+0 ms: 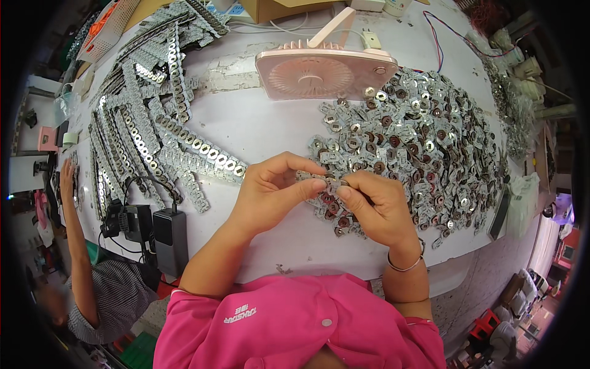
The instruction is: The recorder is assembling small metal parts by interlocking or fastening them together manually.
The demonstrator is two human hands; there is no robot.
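Note:
My left hand (270, 189) and my right hand (382, 209) meet over the white table. Between their fingertips is a small grey linked piece (330, 184) with round metal parts, pinched from both sides. Fingers cover much of it, so its exact kind is unclear. Just beyond and to the right spreads a large heap of small grey pieces (424, 144), many with round silver or brown discs. Off to the left lie several long strips (200, 146) of similar pieces joined in rows, some stacked on others.
A pink fan (319, 74) stands at the back middle. Near the table's left edge are a dark box-shaped device (169, 237) and black adapters (132, 221) with cables. Another person's arm (77, 240) reaches in at far left. A white basket (107, 31) sits at the back left.

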